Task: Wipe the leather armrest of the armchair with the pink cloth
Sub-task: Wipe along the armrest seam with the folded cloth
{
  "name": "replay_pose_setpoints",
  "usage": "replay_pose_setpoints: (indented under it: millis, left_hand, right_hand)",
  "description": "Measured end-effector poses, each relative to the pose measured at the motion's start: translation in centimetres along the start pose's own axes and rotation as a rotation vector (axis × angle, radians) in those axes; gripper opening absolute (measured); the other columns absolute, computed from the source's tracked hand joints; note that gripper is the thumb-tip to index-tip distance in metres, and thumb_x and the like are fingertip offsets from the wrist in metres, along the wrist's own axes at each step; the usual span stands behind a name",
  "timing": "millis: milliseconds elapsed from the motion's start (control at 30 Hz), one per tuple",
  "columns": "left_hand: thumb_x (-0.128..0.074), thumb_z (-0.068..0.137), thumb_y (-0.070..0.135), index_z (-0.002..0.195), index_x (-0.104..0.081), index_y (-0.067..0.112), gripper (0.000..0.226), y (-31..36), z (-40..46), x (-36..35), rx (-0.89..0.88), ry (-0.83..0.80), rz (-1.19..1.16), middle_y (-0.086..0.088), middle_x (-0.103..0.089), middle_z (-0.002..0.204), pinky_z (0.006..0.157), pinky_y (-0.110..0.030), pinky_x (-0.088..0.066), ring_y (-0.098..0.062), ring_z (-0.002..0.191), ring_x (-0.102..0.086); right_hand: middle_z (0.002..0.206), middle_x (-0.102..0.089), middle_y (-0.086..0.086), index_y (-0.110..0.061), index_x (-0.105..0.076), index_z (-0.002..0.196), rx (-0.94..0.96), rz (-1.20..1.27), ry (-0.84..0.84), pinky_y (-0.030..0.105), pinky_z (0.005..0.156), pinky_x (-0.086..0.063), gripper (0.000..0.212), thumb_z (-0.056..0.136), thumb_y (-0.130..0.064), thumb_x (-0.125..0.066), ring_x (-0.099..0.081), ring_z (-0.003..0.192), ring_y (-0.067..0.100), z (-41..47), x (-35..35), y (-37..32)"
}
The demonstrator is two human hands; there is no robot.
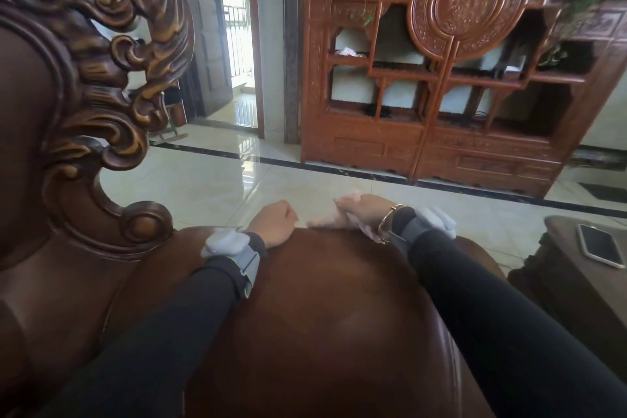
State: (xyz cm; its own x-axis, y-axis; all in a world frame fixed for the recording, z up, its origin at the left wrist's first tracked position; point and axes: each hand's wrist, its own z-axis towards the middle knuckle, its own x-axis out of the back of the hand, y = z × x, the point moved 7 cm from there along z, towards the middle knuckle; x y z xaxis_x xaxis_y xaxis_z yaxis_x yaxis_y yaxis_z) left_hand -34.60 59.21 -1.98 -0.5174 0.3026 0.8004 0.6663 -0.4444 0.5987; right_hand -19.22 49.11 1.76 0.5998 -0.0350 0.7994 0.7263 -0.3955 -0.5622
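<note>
The leather armrest (325, 299) fills the lower middle of the view, a broad, rounded, brown pad with a soft shine. The pink cloth (330, 219) lies at its far edge, bunched under the right hand (361, 210), and a pale fold of it also shows below the wrist. The fingers of the right hand curl around the cloth and press it onto the leather. The left hand (273, 222) rests on the same far edge, a little apart from the cloth. Its fingers are curled into a loose fist and it seems to hold nothing.

The cloth looks thin, light and very soft, so I think it will crumple and slip out if only a corner is pinched. It is better to gather it in the palm, as the hand does now, and to keep flat pressure on it. The leather looks smooth and a little slippery, and the padding probably gives under the hand, so the cloth should glide easily over the curve.

To the left stands the carved wooden back (88, 85) of the armchair. A phone (600, 245) lies on a dark counter (570, 285) at the right.
</note>
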Motion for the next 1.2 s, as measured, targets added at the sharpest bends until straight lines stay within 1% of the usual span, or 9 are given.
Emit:
replay_pose_setpoints:
  millis: [67,133,267,333,567,800,1033,1100,1200]
  left_hand:
    - [-0.035,0.097,0.017,0.103,-0.062,0.008,0.029,0.5,-0.5,0.4,-0.015,0.042,-0.083,-0.009,-0.067,0.112,0.090,-0.031,-0.041,-0.026,0.108,-0.059]
    - [-0.036,0.097,0.014,0.100,-0.064,0.007,0.029,0.5,-0.7,1.2,-0.024,0.106,-0.158,-0.009,-0.069,0.108,0.091,-0.032,-0.043,-0.026,0.105,-0.062]
    - [-0.041,0.093,0.009,0.094,-0.067,0.008,0.026,0.6,-2.1,3.0,-0.024,0.249,-0.293,-0.009,-0.072,0.103,0.098,-0.037,-0.046,-0.024,0.103,-0.064]
    - [-0.043,0.092,0.010,0.093,-0.066,0.011,0.023,0.6,-2.8,3.3,-0.014,0.274,-0.319,-0.007,-0.072,0.101,0.098,-0.038,-0.047,-0.024,0.102,-0.065]
    - [-0.040,0.092,0.007,0.098,-0.065,0.005,0.025,0.8,-5.7,3.6,-0.042,0.323,-0.364,-0.010,-0.071,0.104,0.096,-0.036,-0.048,-0.024,0.101,-0.066]
    - [-0.038,0.094,0.005,0.104,-0.062,-0.003,0.028,1.2,-7.9,3.6,-0.027,0.391,-0.465,-0.015,-0.071,0.106,0.093,-0.035,-0.048,-0.027,0.100,-0.066]
    - [-0.039,0.093,0.005,0.102,-0.063,-0.002,0.027,1.4,-8.1,3.5,-0.021,0.376,-0.468,-0.014,-0.071,0.104,0.093,-0.036,-0.049,-0.024,0.095,-0.066]
    - [-0.039,0.093,0.004,0.102,-0.064,-0.003,0.028,1.6,-7.7,3.5,-0.023,0.354,-0.464,-0.015,-0.071,0.104,0.092,-0.035,-0.048,-0.023,0.093,-0.065]
    - [-0.040,0.092,0.003,0.099,-0.065,-0.002,0.026,2.2,-6.7,3.3,-0.025,0.322,-0.463,-0.016,-0.071,0.105,0.092,-0.036,-0.048,-0.025,0.095,-0.066]
  right_hand:
    - [0.056,-0.059,-0.004,-0.014,-0.059,0.081,-0.002,0.039,0.026,0.027,0.085,-0.034,0.039,0.099,-0.041,-0.036,-0.054,0.092,0.024,-1.3,0.3,0.1]
    - [0.051,-0.057,-0.006,-0.017,-0.056,0.075,0.013,0.043,0.023,0.026,0.083,-0.032,0.038,0.099,-0.040,-0.036,-0.052,0.088,0.021,-2.2,0.0,-0.2]
    - [0.109,-0.066,0.005,-0.012,-0.066,0.107,0.057,0.117,0.045,0.031,0.092,-0.040,0.050,0.088,-0.052,-0.043,-0.059,0.105,0.023,-4.7,-0.8,-0.3]
    - [0.107,-0.067,0.004,-0.013,-0.069,0.103,0.073,0.165,0.050,0.035,0.093,-0.044,0.054,0.080,-0.055,-0.046,-0.062,0.104,0.023,-6.0,-1.1,-0.4]
    - [0.113,-0.065,0.010,-0.008,-0.065,0.113,0.115,0.208,0.061,0.028,0.083,-0.041,0.046,0.091,-0.045,-0.050,-0.059,0.100,0.021,-10.8,-2.0,-0.2]
    - [0.090,-0.062,0.000,-0.008,-0.068,0.102,0.162,0.289,0.039,0.015,0.063,-0.038,0.038,0.092,-0.042,-0.053,-0.055,0.079,0.010,-14.2,-3.9,0.1]
    - [0.100,-0.066,0.003,-0.009,-0.068,0.105,0.154,0.277,-0.007,0.021,0.073,-0.045,0.045,0.089,-0.049,-0.053,-0.060,0.086,0.012,-14.7,-3.4,-0.4]
    - [0.101,-0.070,0.006,-0.007,-0.070,0.100,0.146,0.291,0.019,0.031,0.084,-0.050,0.054,0.084,-0.056,-0.052,-0.065,0.090,0.017,-14.1,-1.9,-0.6]
    - [0.063,-0.069,-0.004,-0.010,-0.066,0.072,0.164,0.450,0.124,0.026,0.076,-0.049,0.043,0.089,-0.046,-0.050,-0.064,0.063,0.006,-12.7,1.8,-0.8]
